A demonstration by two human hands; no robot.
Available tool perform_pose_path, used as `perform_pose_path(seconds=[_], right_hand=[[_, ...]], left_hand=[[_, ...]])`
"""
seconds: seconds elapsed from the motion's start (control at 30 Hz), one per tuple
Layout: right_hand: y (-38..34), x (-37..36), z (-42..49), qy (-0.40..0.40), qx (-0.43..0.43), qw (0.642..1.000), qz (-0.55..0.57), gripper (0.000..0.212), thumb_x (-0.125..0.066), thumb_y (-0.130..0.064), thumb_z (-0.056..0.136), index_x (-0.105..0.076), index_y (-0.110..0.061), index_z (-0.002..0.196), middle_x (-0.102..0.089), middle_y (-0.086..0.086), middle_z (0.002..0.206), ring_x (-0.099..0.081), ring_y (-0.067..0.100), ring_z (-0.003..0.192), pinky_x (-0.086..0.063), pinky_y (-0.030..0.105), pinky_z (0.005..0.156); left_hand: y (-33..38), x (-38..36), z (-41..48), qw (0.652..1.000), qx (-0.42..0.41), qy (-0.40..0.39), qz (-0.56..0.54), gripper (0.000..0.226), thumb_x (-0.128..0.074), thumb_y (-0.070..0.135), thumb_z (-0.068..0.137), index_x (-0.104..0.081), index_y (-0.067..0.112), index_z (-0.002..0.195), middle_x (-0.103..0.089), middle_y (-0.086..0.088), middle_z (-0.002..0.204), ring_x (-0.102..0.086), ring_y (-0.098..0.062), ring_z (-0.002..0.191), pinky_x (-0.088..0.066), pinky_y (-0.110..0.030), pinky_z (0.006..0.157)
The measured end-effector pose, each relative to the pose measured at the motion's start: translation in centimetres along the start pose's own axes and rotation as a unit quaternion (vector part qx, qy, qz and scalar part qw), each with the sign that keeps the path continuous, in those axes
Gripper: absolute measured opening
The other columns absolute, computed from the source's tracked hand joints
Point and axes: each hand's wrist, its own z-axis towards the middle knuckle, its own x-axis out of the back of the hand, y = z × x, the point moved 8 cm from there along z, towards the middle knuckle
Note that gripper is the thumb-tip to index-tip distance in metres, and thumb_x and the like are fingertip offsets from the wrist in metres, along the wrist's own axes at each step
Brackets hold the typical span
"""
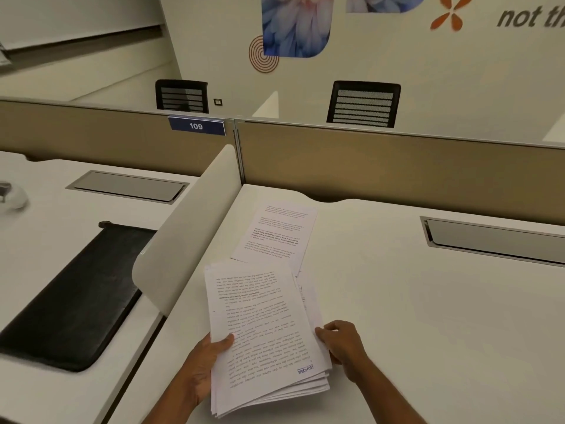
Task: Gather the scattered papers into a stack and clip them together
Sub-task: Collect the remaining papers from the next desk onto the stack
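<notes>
Nearest me, I am holding the thick stack of white printed paper sheets (266, 332) over the near part of the white desk top (412, 316). Its lower edges are fanning out unevenly and a few sheets are sticking out along the right side, so the stack is not squared.

Judgement: the bundle is light but floppy. The smooth sheets will be sliding against one another and the corners will crease easily. It is best taken by both long edges and tapped square before any clip goes on.

My left hand (203, 365) is gripping the left edge, thumb lying on the top sheet, fingers hidden underneath. My right hand (344, 347) is curling round the right edge, fingertips pinching it; what lies under the palm I cannot tell.

Further out, a single white printed sheet (275, 234) is lying flat on the desk, not yet gathered. The far end of the stack is overlapping its near edge in view. No clip is showing anywhere. Beyond it, the beige partition panel (397, 166) is closing off the desk.
</notes>
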Motion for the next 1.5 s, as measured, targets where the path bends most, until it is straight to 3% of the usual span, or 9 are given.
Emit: perform_pose_path(seconds=[0.2,0.33,0.53,0.6,0.7,0.8,0.9,1.2,1.5], right_hand=[[1.5,0.9,0.0,-0.031,0.016,0.999,0.009,0.013,-0.063,-0.008,0.091,-0.071,0.001,0.09,-0.075,0.016,0.09,-0.072,0.029,0.082,-0.059,0.04,0.069],[2.9,8.2,-2.0,0.059,0.055,0.996,0.039,0.016,-0.063,0.001,0.088,-0.077,-0.004,0.082,-0.076,0.013,0.08,-0.063,0.024,0.07,-0.048,0.031,0.065],[3.8,21.0,-6.0,0.2,0.073,0.971,0.11,0.01,-0.067,0.004,0.089,-0.073,-0.002,0.095,-0.073,0.02,0.084,-0.059,-0.005,0.047,-0.047,0.005,0.048],[3.2,22.3,-7.0,0.193,0.077,0.968,0.142,0.012,-0.065,0.003,0.091,-0.072,-0.005,0.096,-0.075,0.007,0.074,-0.059,-0.008,0.044,-0.048,0.005,0.046],[1.4,20.4,-8.0,0.15,0.082,0.974,0.146,0.019,-0.065,-0.002,0.093,-0.075,-0.016,0.085,-0.075,-0.013,0.062,-0.067,0.009,0.058,-0.055,0.024,0.055],[0.2,16.3,-7.9,0.099,0.106,0.981,0.126,0.017,-0.064,0.001,0.093,-0.075,-0.012,0.088,-0.077,0.0,0.074,-0.062,0.023,0.071,-0.048,0.03,0.065],[0.7,11.4,-6.5,0.037,0.119,0.988,0.089,0.018,-0.064,0.004,0.091,-0.078,-0.008,0.087,-0.078,0.014,0.083,-0.061,0.021,0.071,-0.048,0.031,0.067],[2.1,3.4,-3.3,-0.051,0.086,0.995,-0.004,0.021,-0.06,-0.005,0.095,-0.077,-0.012,0.085,-0.079,0.001,0.083,-0.066,0.014,0.07,-0.049,0.024,0.065],[1.1,0.4,-3.7,-0.092,0.094,0.99,-0.053,0.018,-0.061,-0.011,0.094,-0.076,-0.015,0.085,-0.078,0.01,0.082,-0.065,0.014,0.07,-0.048,0.027,0.068]], left_hand=[[-0.5,0.5,0.0,1.0,0.003,-0.006,-0.004,0.034,-0.062,0.001,0.095,-0.064,0.005,0.129,-0.073,-0.024,0.122,-0.067,-0.046,0.113,-0.058,-0.055,0.09],[-1.6,1.6,0.1,1.0,0.02,-0.006,-0.009,0.042,-0.063,0.001,0.094,-0.061,0.004,0.136,-0.07,-0.025,0.127,-0.062,-0.047,0.122,-0.042,-0.064,0.112],[-1.9,0.6,-0.8,0.999,0.034,-0.038,0.008,0.044,-0.065,0.005,0.093,-0.061,0.004,0.137,-0.069,-0.024,0.13,-0.063,-0.046,0.123,-0.042,-0.062,0.112],[-1.7,-0.2,-1.1,0.999,0.025,-0.041,0.02,0.041,-0.064,0.005,0.094,-0.062,0.004,0.135,-0.071,-0.023,0.128,-0.064,-0.045,0.121,-0.044,-0.062,0.11],[-1.5,-1.0,-1.5,0.999,0.02,-0.035,0.031,0.039,-0.064,0.005,0.095,-0.062,0.005,0.134,-0.072,-0.022,0.126,-0.067,-0.043,0.119,-0.049,-0.058,0.107],[-1.4,-1.7,-2.0,0.998,0.021,-0.041,0.051,0.04,-0.065,0.009,0.095,-0.062,0.007,0.135,-0.073,-0.02,0.125,-0.069,-0.039,0.117,-0.052,-0.055,0.104],[-1.3,-1.9,-2.2,0.997,0.022,-0.041,0.064,0.04,-0.066,0.016,0.097,-0.062,0.009,0.135,-0.074,-0.018,0.125,-0.07,-0.037,0.116,-0.052,-0.055,0.105],[-0.9,-2.1,-2.6,0.995,0.0,-0.011,0.1,0.045,-0.058,0.053,0.096,-0.066,0.026,0.131,-0.076,-0.003,0.124,-0.073,-0.027,0.115,-0.051,-0.049,0.108],[-1.3,-1.8,-1.7,0.993,-0.027,-0.011,0.112,0.052,-0.081,0.016,0.083,-0.066,0.015,0.133,-0.076,-0.006,0.124,-0.073,-0.026,0.113,-0.053,-0.048,0.107]])
